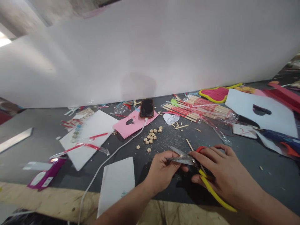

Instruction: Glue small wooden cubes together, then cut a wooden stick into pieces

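Note:
My right hand is closed on a pair of scissors with yellow and red handles, its blades parted and pointing left. A pale wooden stick sticks up beside the right fingers; its lower end is hidden. My left hand is closed by the blades, pinching a small piece of wooden stick that shows between them. Just beyond the hands lie several small bundles of cut stick pieces and scattered crumbs on the dark table.
Behind the hands lie a phone on pink paper, packaged wooden sticks and a paper heart. A white cable crosses the left side near white card. A blue glue gun lies right. A white board stands behind.

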Motion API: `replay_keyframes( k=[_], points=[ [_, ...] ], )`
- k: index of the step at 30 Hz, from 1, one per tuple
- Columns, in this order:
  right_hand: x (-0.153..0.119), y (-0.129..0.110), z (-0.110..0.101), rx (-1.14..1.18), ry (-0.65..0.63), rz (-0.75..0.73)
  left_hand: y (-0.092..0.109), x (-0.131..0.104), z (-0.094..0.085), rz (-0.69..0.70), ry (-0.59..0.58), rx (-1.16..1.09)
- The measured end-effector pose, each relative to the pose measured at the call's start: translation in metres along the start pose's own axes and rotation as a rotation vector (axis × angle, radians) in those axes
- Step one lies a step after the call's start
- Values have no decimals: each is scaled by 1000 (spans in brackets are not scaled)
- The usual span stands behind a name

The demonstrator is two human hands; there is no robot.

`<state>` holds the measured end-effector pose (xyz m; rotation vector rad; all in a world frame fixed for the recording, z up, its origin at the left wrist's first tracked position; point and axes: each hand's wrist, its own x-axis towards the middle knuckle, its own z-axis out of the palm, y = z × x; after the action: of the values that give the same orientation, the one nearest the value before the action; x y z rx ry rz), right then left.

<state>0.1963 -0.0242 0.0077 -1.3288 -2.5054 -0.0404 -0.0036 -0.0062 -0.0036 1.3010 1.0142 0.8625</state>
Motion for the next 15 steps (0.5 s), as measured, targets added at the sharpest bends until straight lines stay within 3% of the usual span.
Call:
replay_keyframes(
  k=[15],
  points=[
    [-1, -7, -1, -24, 23, -4, 0, -2, 2, -12, -21, -127]
  ],
)
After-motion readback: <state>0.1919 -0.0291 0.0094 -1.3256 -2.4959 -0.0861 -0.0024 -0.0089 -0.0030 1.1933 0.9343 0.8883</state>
